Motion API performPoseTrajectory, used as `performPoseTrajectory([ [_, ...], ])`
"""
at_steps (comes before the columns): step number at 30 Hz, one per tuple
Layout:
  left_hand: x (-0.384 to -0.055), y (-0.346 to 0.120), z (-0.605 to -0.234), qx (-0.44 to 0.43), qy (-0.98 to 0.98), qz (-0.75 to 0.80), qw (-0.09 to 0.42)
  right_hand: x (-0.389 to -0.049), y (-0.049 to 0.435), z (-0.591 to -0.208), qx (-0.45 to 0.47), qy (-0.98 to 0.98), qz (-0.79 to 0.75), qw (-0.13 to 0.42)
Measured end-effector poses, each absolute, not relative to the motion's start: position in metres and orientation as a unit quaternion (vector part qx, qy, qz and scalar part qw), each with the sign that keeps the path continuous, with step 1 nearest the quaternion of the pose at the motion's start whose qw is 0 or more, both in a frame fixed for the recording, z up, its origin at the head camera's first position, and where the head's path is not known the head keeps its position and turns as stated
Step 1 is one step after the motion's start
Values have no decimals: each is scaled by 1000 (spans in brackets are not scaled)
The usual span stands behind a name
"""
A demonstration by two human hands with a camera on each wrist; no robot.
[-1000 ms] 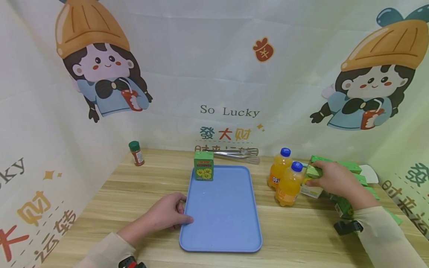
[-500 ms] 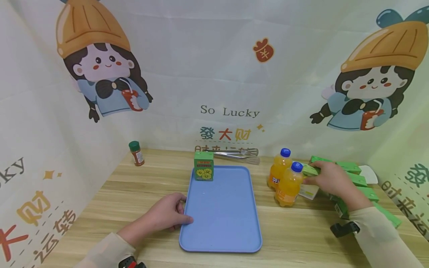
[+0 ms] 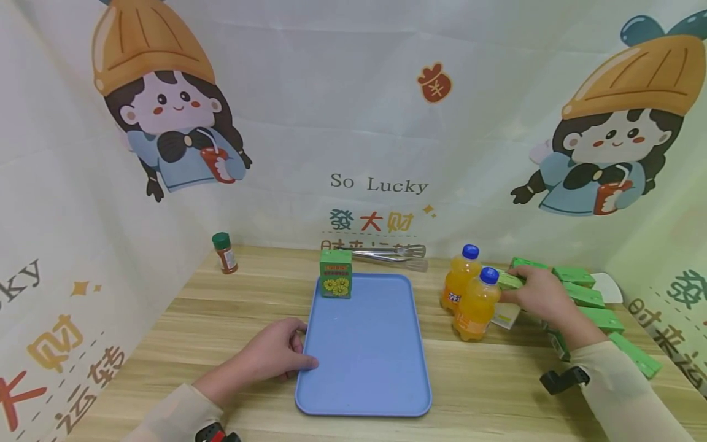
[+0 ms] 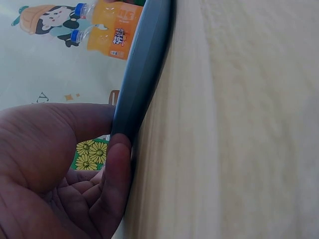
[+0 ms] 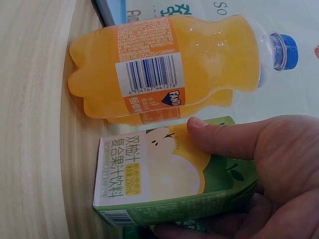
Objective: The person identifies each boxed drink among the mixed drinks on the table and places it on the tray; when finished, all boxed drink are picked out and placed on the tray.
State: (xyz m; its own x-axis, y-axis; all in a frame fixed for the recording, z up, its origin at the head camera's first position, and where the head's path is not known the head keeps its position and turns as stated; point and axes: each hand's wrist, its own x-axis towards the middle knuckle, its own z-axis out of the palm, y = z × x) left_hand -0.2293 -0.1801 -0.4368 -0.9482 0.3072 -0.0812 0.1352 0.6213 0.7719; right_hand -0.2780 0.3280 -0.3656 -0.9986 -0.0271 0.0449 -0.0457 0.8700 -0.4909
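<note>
My left hand (image 3: 276, 353) pinches the left rim of the blue tray (image 3: 367, 350) between thumb and fingers; the left wrist view shows the tray's edge (image 4: 144, 64) between them. On the tray's far left corner stands a green drink carton with yellow flowers (image 3: 336, 275). My right hand (image 3: 538, 294) grips a green and white juice carton (image 5: 159, 167), thumb on its printed front and fingers on the other side. That carton stands close to two orange soda bottles with blue caps (image 5: 209, 55), (image 3: 461, 273). In the head view the nearer bottle (image 3: 476, 307) partly hides it.
Several green cartons (image 3: 602, 319) lie at the right, partly behind my right forearm. A white object (image 3: 607, 287) is beyond them. Metal tongs (image 3: 392, 253) lie behind the tray. A spice jar with a green lid (image 3: 224, 253) stands at the back left. A printed cloth (image 3: 287, 123) hangs behind the table.
My right hand has shifted slightly left with the juice carton, nearer to the bottles. More of the green cartons behind the forearm shows. The left hand and tray have stayed still.
</note>
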Motion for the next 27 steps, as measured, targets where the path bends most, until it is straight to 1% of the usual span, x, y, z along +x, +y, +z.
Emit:
performPoseTrajectory([
  [27,-229,-182,-438,122,893,418,110,-283,329,-394,-23,-897,442,4],
])
